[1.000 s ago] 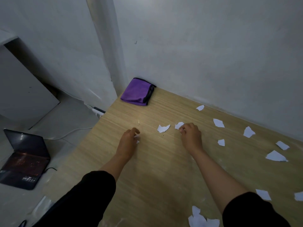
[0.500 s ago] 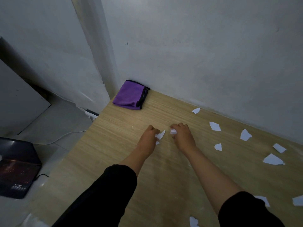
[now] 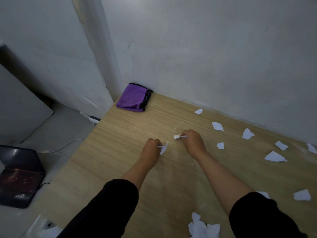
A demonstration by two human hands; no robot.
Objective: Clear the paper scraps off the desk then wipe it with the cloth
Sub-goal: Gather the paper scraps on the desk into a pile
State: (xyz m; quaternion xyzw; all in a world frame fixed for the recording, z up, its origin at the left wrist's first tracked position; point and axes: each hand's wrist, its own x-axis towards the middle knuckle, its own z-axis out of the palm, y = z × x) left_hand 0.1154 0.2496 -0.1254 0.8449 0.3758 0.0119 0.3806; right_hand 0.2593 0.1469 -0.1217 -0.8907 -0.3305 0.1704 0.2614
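On the wooden desk (image 3: 120, 152), my left hand (image 3: 151, 150) is closed around a white paper scrap (image 3: 163, 148) that sticks out to its right. My right hand (image 3: 193, 141) pinches another small scrap (image 3: 176, 136) at its fingertips. Several more white scraps lie to the right, among them one (image 3: 217, 126) near the wall and a larger one (image 3: 275, 156) further right. A small pile of scraps (image 3: 203, 227) sits at the near edge. The folded purple cloth (image 3: 133, 97) rests in the desk's far left corner against the wall.
The white wall (image 3: 205, 57) runs along the desk's far side. Left of the desk, on the floor, an open laptop (image 3: 18, 176) stands with a white cable (image 3: 65, 145) and a power strip (image 3: 94, 119) nearby.
My left hand moved right and picked up the scrap that lay between my hands. My right hand has lifted its scrap and now sits slightly apart from the left.
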